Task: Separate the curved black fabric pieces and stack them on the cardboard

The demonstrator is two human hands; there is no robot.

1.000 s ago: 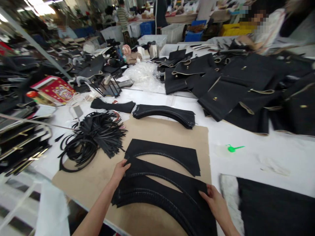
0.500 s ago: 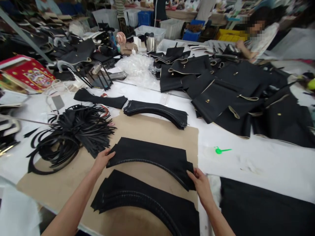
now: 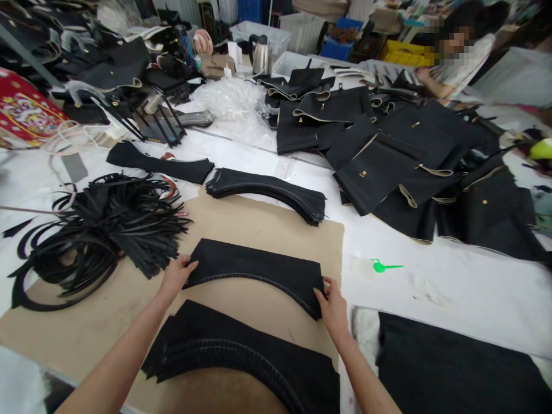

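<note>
A black arched fabric piece [image 3: 254,267] lies flat on a brown cardboard sheet [image 3: 267,224]. My left hand [image 3: 176,275] grips its left tip and my right hand [image 3: 331,306] grips its right tip. Nearer to me lies a stack of the same arched black pieces [image 3: 241,353]. A second stack of curved pieces [image 3: 267,192] rests at the cardboard's far edge.
A tangle of black strips [image 3: 107,224] lies to the left. Black bag panels with gold studs [image 3: 388,155] cover the far right of the white table [image 3: 452,276]. A green plastic spout [image 3: 383,267] lies right of the cardboard. Dark fabric [image 3: 448,368] at near right. A seated person [image 3: 457,63] is far behind.
Both hands lifted one arched piece off the near stack and carried it away from me, laying it flat on the piece further up the cardboard.
</note>
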